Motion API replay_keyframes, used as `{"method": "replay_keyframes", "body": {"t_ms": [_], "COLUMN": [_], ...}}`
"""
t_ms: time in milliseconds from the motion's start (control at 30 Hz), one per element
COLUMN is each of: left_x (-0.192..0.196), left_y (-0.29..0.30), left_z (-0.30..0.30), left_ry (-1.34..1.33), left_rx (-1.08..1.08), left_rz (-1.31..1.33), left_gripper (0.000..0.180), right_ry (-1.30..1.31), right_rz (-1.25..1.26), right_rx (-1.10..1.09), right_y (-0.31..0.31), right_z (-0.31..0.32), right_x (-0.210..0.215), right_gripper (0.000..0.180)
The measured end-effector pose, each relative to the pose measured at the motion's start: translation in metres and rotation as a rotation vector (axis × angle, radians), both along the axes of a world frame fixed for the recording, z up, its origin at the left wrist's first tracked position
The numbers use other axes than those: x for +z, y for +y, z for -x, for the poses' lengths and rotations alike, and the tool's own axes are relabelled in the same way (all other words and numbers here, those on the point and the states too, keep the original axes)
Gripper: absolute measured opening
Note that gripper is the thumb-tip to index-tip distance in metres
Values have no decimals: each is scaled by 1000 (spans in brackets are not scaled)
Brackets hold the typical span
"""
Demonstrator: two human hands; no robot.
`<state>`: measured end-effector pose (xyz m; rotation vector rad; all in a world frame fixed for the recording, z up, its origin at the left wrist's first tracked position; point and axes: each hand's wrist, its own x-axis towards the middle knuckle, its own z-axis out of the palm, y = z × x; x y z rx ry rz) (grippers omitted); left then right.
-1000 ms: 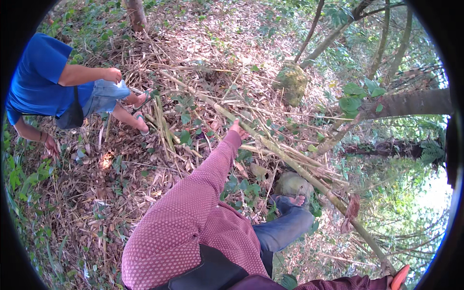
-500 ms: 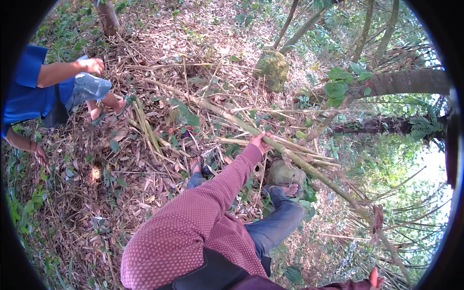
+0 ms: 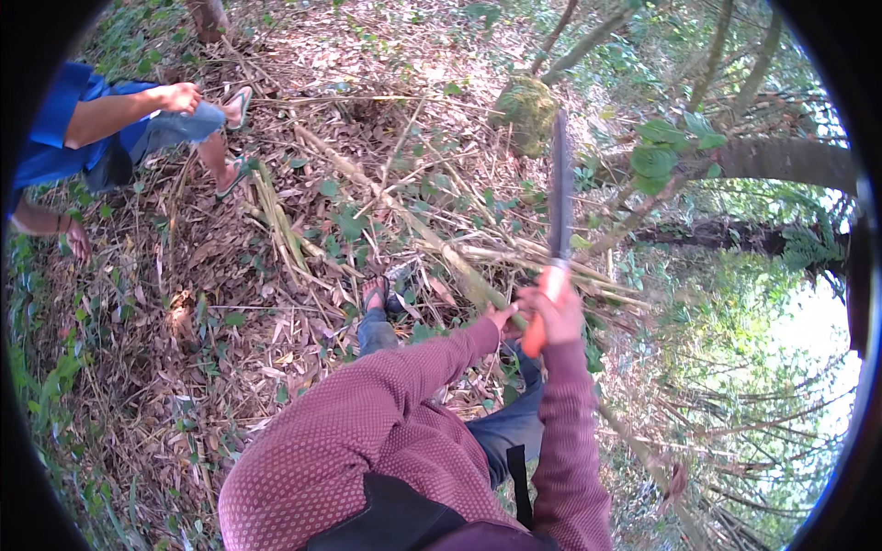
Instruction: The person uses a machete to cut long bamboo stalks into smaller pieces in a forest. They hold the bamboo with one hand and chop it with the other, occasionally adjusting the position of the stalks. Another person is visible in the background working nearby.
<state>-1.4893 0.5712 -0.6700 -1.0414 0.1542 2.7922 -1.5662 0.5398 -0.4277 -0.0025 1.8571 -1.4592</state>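
Swung the long, dark blade [image 3: 561,184] in from the lower right, gripping its orange handle [image 3: 533,337] in the right hand [image 3: 560,314], apparently bringing it within reach of the pole [image 3: 473,283]. Kept the left hand [image 3: 502,320] closed round that slender, greenish-brown pole, slanting over dry, crumpled leaves [image 3: 243,289] and stiff stalks [image 3: 283,230].

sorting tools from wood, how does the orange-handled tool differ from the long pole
The orange-handled tool has a dark blade; the pole is greenish-brown. The tool points up the picture; the pole slants across it. The right hand holds the tool, the left hand the pole. Both are long and narrow.
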Motion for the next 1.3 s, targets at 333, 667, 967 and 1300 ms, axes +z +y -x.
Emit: {"method": "replay_keyframes", "body": {"t_ms": [333, 667, 967, 1300], "left_x": [-68, -6, 105, 190], "left_y": [59, 21, -97, -476], "left_z": [-50, -54, -137, -99], "left_ry": [-80, 20, 654, -358], "left_rx": [-8, -266, -539, 549], "left_rz": [-79, 28, 737, 1693], "left_gripper": [37, 35, 30, 34], "right_ry": [2, 14, 275, 669], "right_rz": [-551, -379, -267, -384], "right_rx": [623, 514, 576, 411], "right_y": [-65, -34, 42, 149], "right_z": [-39, -48, 15, 50], "right_x": [-181, -231, -131, 77], "right_gripper": [42, 49, 56, 51]}}
